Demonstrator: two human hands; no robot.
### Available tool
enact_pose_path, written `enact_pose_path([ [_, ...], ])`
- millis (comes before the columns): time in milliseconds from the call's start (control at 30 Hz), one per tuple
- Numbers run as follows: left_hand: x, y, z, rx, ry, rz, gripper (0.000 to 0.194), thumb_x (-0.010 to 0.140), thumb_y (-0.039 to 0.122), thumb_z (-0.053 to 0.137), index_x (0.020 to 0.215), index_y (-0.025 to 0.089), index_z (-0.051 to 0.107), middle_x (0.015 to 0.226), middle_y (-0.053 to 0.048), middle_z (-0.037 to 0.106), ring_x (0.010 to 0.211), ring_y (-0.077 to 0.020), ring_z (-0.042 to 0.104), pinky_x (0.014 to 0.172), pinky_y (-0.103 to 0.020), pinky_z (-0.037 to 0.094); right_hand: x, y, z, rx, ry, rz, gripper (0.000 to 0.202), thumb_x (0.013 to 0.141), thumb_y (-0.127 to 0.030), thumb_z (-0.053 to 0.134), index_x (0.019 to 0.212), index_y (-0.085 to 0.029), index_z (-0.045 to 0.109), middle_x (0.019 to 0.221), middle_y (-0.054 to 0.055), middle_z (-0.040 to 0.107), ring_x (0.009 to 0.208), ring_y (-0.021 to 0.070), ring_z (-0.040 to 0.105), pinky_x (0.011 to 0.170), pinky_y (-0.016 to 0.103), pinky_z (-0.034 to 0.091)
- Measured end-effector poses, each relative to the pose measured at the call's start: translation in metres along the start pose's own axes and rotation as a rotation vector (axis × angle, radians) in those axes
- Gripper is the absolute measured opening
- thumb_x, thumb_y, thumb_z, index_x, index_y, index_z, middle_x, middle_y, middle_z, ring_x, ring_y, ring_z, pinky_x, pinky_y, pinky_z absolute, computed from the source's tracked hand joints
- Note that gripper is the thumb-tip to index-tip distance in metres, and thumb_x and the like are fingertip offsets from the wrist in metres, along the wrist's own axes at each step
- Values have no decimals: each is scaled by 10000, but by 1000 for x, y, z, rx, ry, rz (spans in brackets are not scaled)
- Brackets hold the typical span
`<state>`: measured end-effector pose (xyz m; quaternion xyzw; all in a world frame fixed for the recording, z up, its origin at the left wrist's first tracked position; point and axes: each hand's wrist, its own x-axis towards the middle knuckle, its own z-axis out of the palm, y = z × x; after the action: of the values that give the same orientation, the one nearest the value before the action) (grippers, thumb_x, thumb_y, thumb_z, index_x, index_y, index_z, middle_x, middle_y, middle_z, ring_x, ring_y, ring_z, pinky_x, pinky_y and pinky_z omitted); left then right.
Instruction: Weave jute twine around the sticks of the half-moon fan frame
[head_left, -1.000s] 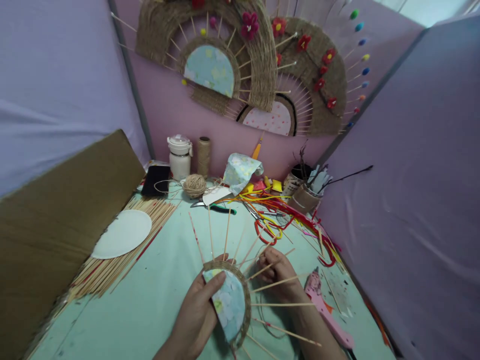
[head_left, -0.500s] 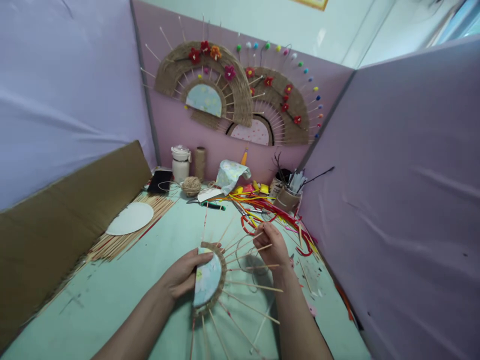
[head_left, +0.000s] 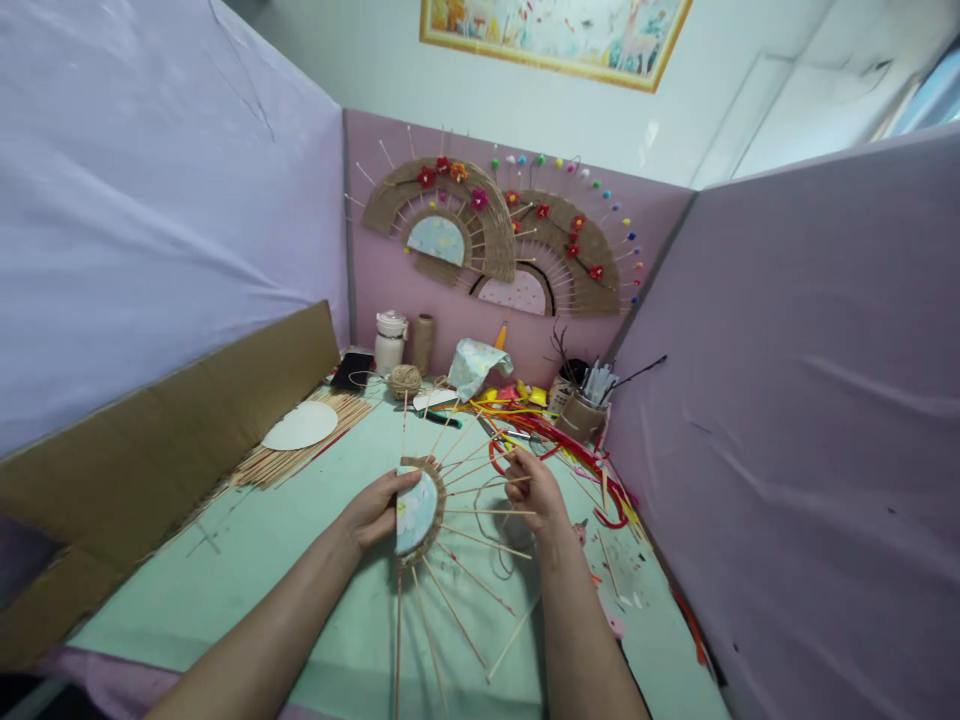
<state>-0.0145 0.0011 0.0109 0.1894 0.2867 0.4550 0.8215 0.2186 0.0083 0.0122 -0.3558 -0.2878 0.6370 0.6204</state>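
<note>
My left hand (head_left: pixel 375 510) grips the straight side of a half-round craft piece (head_left: pixel 415 512), thumb on its pale floral cloth face. Brown twine-like trim runs along its curved edge, and several thin wooden sticks (head_left: pixel 487 513) fan out from there, some with reddish marks. My right hand (head_left: pixel 534 487) is closed in a pinch by the tips of the upper sticks. Whether a stick or a strand of twine is between those fingers I cannot make out. A loose loop of thin twine (head_left: pixel 504 560) hangs or lies just below, left of the right wrist.
Behind stand a twine ball (head_left: pixel 405 381), a white jar (head_left: pixel 391 345), a brown spool (head_left: pixel 423 346) and green-handled pliers (head_left: pixel 441 418). Coloured pipe cleaners (head_left: pixel 555 432) lie at right. A white oval card (head_left: pixel 301 427) rests on sticks at left. Finished fans (head_left: pixel 495 230) hang on the back panel.
The head view has tilted up, showing more of the wall picture. My left hand still holds the half-round piece; my right hand stays pinched near the stick tips, slightly nearer the piece.
</note>
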Motion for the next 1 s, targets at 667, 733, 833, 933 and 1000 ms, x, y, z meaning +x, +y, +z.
enact_pose_path([
  [667, 8, -1, -11, -90, -30, 132, 358, 817, 93, 524, 1170, 145, 539, 870, -73, 693, 765, -163, 678, 771, -304, 524, -7, 31, 29, 169, -119, 170, 273, 656, -316, 646, 592, -201, 407, 462, -84, 384, 399, 56, 301, 404, 184, 244],
  [733, 8, -1, -10, -91, -21, 140, 376, 824, 91, 510, 1195, 149, 526, 874, -73, 692, 748, -154, 677, 749, -285, 527, -12, 38, 35, 23, -166, 191, 283, 655, -318, 654, 590, -202, 404, 434, -95, 355, 377, 51, 252, 384, 187, 193],
  [833, 7, -1, -7, -92, -15, 151, 405, 827, 89, 502, 1227, 143, 508, 900, -83, 691, 769, -159, 676, 756, -285, 526, -20, 52, 45, -153, -254, 261, 255, 620, -271, 700, 638, -189, 460, 444, -105, 350, 381, 39, 231, 385, 185, 155],
  [933, 7, -2, -6, -90, -17, 170, 425, 828, 98, 503, 1250, 145, 492, 916, -90, 692, 794, -170, 676, 773, -303, 525, -24, 60, 49, -210, -243, 242, 261, 624, -288, 721, 720, -189, 499, 477, -106, 375, 397, 35, 247, 395, 181, 156],
  [1000, 8, -2, -6, -95, -13, 184, 423, 835, 101, 491, 1256, 147, 486, 906, -90, 695, 783, -170, 678, 763, -305, 529, -23, 60, 48, -217, -246, 199, 267, 659, -341, 707, 756, -202, 500, 471, -112, 357, 394, 37, 229, 396, 182, 146],
])
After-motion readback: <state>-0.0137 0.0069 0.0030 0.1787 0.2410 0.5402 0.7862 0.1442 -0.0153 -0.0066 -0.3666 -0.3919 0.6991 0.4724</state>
